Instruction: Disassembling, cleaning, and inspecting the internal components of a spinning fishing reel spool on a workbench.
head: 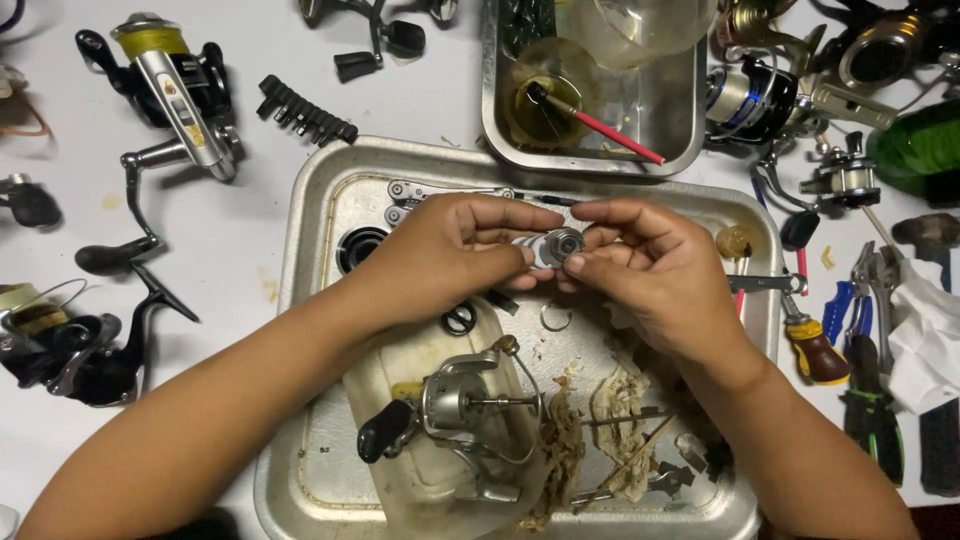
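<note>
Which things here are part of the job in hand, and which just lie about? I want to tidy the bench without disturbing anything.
In hand:
left hand and right hand, both pinching the small round metal part
stripped reel body in the metal tray

Lying about:
whole reel with yellow line
black bit holder
red-handled brush
pliers
wooden-handled screwdriver

A silver, round metal part (556, 246) is seen against the dull grey steel tray (310, 200). The tabletop (240, 250) is white. A red-handled brush (600, 125) is laid in yellowish liquid. The spool (150, 38) is wound with yellow line, and the bottle (920, 150) is green.
</note>
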